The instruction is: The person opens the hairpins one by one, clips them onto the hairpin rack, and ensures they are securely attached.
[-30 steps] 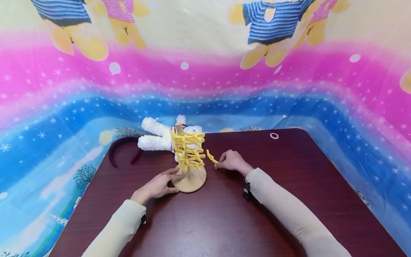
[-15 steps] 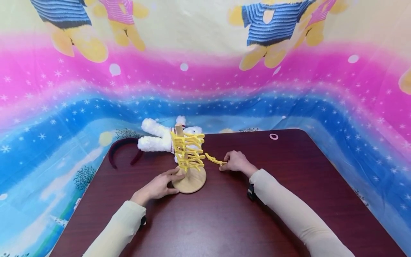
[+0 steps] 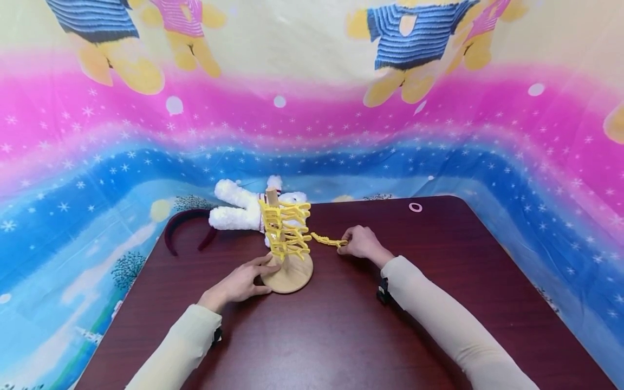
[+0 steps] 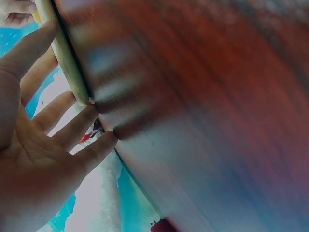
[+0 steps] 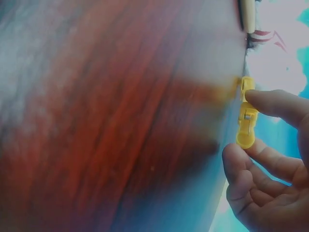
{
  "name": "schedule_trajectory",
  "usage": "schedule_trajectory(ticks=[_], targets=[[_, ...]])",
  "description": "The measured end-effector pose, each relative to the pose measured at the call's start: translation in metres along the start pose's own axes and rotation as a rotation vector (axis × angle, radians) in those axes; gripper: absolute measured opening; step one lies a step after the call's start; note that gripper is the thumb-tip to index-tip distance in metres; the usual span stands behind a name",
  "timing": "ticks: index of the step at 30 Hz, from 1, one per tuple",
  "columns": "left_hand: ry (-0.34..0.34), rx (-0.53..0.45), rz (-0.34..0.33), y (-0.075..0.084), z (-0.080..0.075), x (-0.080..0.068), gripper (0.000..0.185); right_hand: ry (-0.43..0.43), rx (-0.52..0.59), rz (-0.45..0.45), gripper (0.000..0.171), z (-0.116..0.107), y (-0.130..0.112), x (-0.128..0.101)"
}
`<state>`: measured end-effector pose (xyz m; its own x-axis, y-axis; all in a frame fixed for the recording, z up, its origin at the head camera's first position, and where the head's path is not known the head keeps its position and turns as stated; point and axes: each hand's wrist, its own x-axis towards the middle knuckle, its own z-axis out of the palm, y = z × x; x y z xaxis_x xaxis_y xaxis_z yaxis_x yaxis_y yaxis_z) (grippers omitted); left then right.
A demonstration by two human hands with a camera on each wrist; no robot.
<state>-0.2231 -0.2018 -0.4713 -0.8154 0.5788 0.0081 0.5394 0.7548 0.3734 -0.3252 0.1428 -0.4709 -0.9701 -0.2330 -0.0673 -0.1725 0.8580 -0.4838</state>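
Note:
In the head view, my left hand (image 3: 239,283) rests against the round wooden base (image 3: 287,279) of a stand. Its fingers look straight and spread in the left wrist view, with the thumb on the base's edge. Several yellow spring clips (image 3: 290,230) stick out from the upright wooden post (image 3: 272,197). To the right of the stand, my right hand (image 3: 363,244) pinches the end of one more yellow spring clip (image 3: 327,241), whose spring shows in the right wrist view. I cannot tell whether that clip touches the table.
Behind the stand lies a white plush toy (image 3: 236,218), partly hidden by it. A dark red headband (image 3: 181,216) is at the back left of the brown table (image 3: 331,336). Near the back right edge is a small pale ring (image 3: 415,207). A printed cloth hangs behind.
My right hand has shifted slightly to the right, and the clip it holds has turned from slanting steeply to nearly level. The left hand and the stand stay in place.

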Motion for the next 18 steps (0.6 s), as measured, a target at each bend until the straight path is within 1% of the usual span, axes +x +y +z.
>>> schedule_trajectory(ticks=[3,9,15,18], targets=[[0.000,-0.004,0.001,0.000,0.000,0.000,0.056,0.021,0.025,-0.009,0.033,-0.002,0.001,-0.001],[-0.003,0.003,0.006,-0.001,0.001,0.000,0.056,0.050,0.048,-0.008,0.028,-0.007,0.006,-0.001],[0.002,0.004,0.004,-0.002,0.001,0.000,0.056,0.088,0.034,-0.031,0.028,-0.016,0.007,-0.003],[0.000,0.005,0.005,-0.002,0.000,0.000,0.056,0.096,0.045,-0.045,0.029,-0.022,0.006,-0.007]])
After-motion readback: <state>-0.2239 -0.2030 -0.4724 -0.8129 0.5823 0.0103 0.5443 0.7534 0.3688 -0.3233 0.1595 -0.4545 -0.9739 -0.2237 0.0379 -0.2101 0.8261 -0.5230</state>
